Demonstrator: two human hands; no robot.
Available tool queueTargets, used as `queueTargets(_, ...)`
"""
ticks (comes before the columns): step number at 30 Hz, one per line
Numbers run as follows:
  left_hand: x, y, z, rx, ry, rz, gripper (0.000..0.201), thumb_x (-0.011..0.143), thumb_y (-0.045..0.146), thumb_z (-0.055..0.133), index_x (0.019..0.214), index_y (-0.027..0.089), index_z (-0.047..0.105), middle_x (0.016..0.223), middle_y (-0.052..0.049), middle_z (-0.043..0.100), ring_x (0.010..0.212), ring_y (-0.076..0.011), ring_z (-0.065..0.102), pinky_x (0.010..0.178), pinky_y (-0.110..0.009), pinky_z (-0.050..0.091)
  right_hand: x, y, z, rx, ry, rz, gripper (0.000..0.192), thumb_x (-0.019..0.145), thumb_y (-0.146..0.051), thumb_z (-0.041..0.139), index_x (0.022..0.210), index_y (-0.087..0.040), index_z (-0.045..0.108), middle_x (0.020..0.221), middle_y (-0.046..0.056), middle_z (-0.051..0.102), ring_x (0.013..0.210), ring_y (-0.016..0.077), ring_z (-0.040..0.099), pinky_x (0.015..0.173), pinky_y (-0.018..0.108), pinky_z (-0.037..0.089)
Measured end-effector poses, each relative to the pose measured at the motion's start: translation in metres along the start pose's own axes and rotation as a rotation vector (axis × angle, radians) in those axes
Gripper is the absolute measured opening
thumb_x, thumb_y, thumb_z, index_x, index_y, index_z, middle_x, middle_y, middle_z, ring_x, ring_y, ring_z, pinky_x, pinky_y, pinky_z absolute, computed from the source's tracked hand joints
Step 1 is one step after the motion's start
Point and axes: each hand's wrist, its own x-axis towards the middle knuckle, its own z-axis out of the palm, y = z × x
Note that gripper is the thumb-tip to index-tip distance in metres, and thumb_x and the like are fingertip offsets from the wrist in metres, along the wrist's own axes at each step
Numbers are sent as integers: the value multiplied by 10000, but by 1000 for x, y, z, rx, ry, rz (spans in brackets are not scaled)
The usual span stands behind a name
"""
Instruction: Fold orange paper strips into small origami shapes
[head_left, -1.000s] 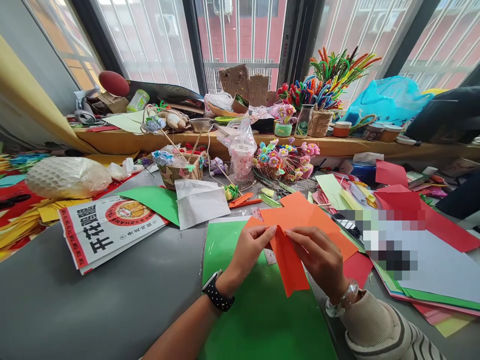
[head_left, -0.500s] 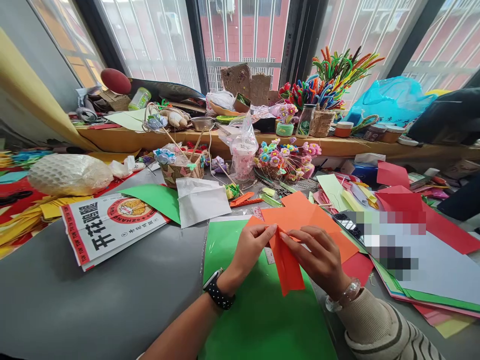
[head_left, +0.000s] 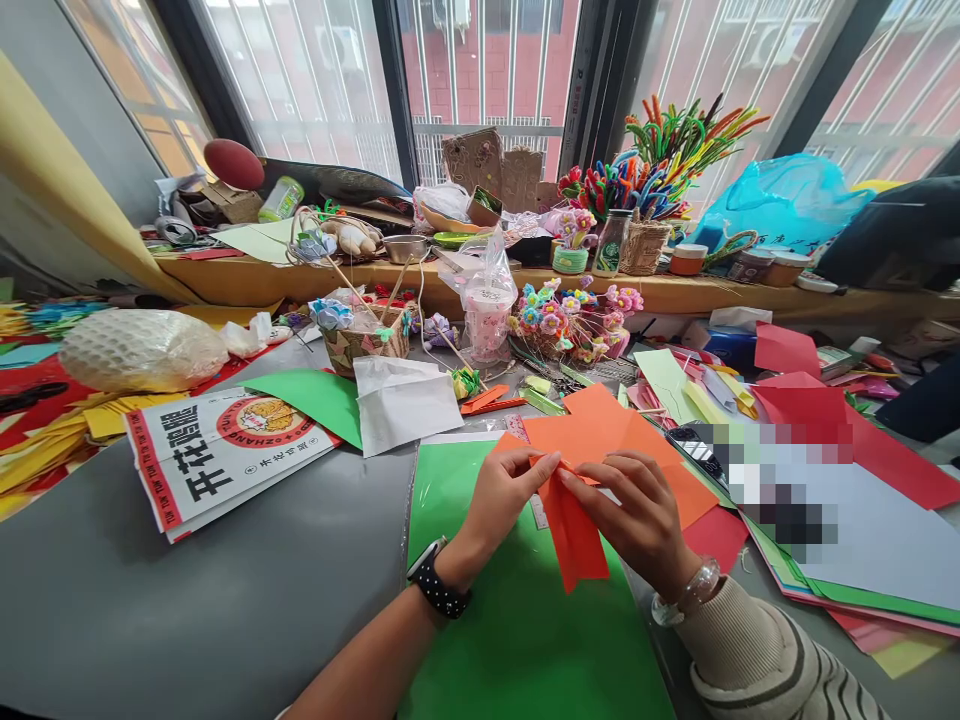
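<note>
Between my two hands is a folded piece of orange paper [head_left: 574, 540], its creased strip hanging down over a green sheet [head_left: 517, 630]. My left hand [head_left: 501, 500] pinches its upper edge between thumb and fingers. On the right side of the same edge, my right hand [head_left: 637, 505] grips it with thumb and fingertips, the other fingers stretched loosely. The fingers cover part of the fold. Just behind them lie larger orange sheets [head_left: 600, 425], and a ruler [head_left: 538, 512] shows partly beneath the paper.
A printed paper bag [head_left: 225, 450] lies to the left, beside a white sheet [head_left: 409, 408]. At right are a phone [head_left: 697, 450] and stacked coloured paper [head_left: 885, 545]. Behind stand a lidded cup [head_left: 487, 320], a basket [head_left: 367, 340] and small craft flowers [head_left: 555, 315].
My fingertips have shifted very slightly along the top edge of the orange paper. Both hands keep their hold and otherwise stay in place.
</note>
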Motion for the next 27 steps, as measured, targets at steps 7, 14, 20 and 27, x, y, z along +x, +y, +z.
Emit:
queueTargets(7,0,0,0,142,22,51,310,717,391,493,679,117,632,608,-29,578,574,-118,480,526,-209,369,9,-3,2,133,58,228,129,726,-163,573,841,-217,600,801,51,599,769,185,497,712,350,421)
queueTargets(14,0,-2,1,261,9,111,330,731,394,455,662,127,636,560,-14,547,518,-97,423,478,-200,319,16,-3,-4,528,-192,734,218,748,-364,514,639,-181,556,651,27,561,632,153,531,566,262,433)
queueTargets(20,0,-2,-1,303,-84,100,308,732,374,460,627,129,614,563,-1,531,524,-93,408,477,-198,295,14,5,-4,843,-391,967,256,707,-417,535,624,-176,555,625,9,549,609,140,513,549,232,410)
queueTargets(27,3,-2,-2,204,-149,-2,298,714,388,483,642,134,620,581,-1,546,560,-107,452,504,-200,322,14,5,-3,1014,-402,1078,232,685,-391,566,593,-183,520,595,-20,465,569,112,436,519,210,353)
